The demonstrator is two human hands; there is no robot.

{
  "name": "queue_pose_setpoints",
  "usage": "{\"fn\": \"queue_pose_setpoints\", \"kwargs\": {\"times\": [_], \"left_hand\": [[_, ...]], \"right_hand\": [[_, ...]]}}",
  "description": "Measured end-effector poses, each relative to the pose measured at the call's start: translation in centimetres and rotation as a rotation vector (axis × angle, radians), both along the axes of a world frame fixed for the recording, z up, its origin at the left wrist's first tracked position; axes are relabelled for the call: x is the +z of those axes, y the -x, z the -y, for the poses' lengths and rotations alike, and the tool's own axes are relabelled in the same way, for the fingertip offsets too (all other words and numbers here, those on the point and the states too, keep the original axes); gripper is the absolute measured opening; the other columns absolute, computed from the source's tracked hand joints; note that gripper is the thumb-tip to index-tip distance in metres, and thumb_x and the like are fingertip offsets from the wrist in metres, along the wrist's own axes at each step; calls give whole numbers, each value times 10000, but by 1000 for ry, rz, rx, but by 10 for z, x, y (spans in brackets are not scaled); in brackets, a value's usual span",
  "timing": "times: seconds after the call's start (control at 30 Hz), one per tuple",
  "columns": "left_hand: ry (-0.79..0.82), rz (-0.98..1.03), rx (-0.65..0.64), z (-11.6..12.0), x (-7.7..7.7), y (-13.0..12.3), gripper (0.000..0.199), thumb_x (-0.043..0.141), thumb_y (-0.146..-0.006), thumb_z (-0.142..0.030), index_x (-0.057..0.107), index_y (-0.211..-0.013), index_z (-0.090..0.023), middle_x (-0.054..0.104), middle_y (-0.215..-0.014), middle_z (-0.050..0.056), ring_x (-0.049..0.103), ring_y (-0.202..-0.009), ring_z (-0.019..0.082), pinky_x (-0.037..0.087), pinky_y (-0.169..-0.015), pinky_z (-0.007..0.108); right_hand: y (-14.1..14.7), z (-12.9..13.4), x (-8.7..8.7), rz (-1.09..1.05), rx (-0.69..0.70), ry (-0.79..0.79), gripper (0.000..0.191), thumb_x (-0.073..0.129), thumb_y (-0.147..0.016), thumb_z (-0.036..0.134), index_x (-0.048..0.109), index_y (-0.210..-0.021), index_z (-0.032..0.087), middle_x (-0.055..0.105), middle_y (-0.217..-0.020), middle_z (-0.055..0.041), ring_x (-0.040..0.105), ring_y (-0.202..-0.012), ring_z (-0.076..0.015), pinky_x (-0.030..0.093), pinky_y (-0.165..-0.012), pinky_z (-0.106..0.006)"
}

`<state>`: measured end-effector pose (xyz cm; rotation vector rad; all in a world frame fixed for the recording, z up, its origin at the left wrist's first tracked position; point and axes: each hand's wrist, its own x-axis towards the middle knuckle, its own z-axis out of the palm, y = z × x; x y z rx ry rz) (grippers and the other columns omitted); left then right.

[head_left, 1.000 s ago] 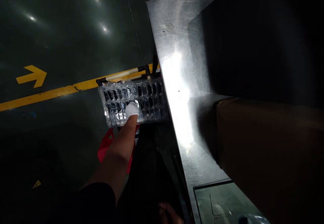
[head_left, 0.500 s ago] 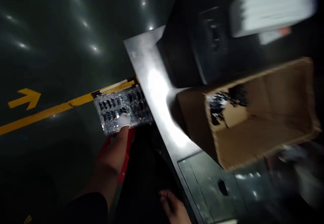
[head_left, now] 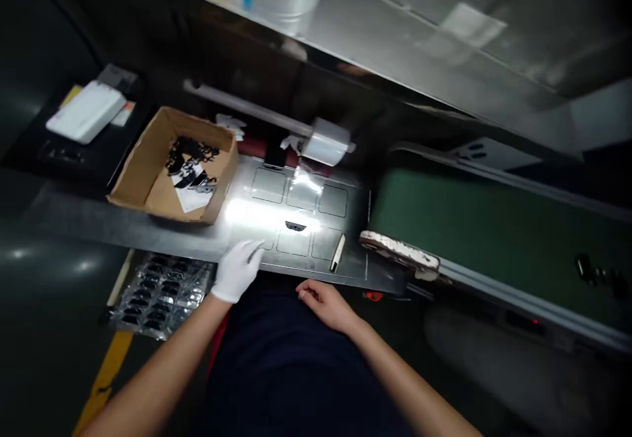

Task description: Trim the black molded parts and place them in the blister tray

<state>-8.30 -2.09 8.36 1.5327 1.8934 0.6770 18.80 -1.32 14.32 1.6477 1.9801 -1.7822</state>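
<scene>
My left hand (head_left: 237, 271), in a white glove, is over the table's front edge with its fingers closed together. A dark sliver shows at its fingertips, too small to name. My right hand (head_left: 323, 300) is bare, with curled fingers, at the table edge by my lap; nothing shows in it. On the metal table, a small black curved part (head_left: 295, 226) lies among outlined rectangles. Right of it lies a pale-handled cutter-like tool (head_left: 338, 253). Below the table's left side, a clear plastic tray (head_left: 160, 295) holds several black parts in its pockets.
An open cardboard box (head_left: 143, 177) with black scraps stands on the table's left. A clear film roll (head_left: 326, 142) sits on a bar behind. The green conveyor belt (head_left: 474, 226) runs to the right. A metal shelf (head_left: 375, 35) hangs above, and a white box (head_left: 86, 112) is far left.
My view has swung from the left floor to the table. My left hand has left the plastic tray and come up over the table edge. My right hand is now at the edge.
</scene>
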Motion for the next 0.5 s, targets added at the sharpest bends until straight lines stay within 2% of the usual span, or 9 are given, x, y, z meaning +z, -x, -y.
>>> {"fn": "queue_pose_setpoints", "kwargs": {"times": [0.1, 0.2, 0.33, 0.43, 0.5], "left_hand": [[40, -88, -365, -67, 2, -43, 242, 636, -1006, -376, 705, -1182, -225, 681, -1312, 101, 630, -1213, 253, 517, -1077, 494], [119, -202, -526, -112, -4, -75, 253, 647, -1002, -373, 693, -1191, -212, 657, -1326, 110, 622, -1214, 265, 519, -1070, 516], [215, -289, -580, -135, -12, -90, 252, 660, -996, -354, 688, -1183, -188, 664, -1300, 109, 634, -1200, 268, 532, -1051, 517], [246, -286, -555, -140, -14, -89, 260, 676, -987, -355, 687, -1173, -173, 677, -1268, 105, 649, -1168, 264, 550, -1025, 512], [239, -263, -488, -145, -11, -88, 280, 689, -978, -359, 682, -1178, -163, 683, -1244, 102, 665, -1129, 259, 570, -992, 499]], "right_hand": [[-52, 22, -4, -44, -228, -33, 336, 542, -984, 462, 728, -1086, 201, 767, -951, -59, 708, -856, -207, 549, -792, -319], [-94, 44, -10, -56, -419, -46, 369, 531, -977, 487, 715, -1113, 198, 769, -963, -65, 709, -837, -204, 557, -781, -325], [-125, 70, -19, -50, -580, -39, 361, 556, -958, 485, 723, -1119, 208, 777, -981, -65, 716, -867, -214, 555, -818, -343], [-129, 80, -26, -57, -641, -30, 356, 565, -952, 482, 733, -1115, 213, 783, -997, -67, 722, -912, -226, 553, -861, -360], [-126, 81, -30, -61, -668, -31, 361, 572, -948, 486, 738, -1119, 214, 784, -1004, -67, 721, -923, -230, 553, -881, -367]]}}
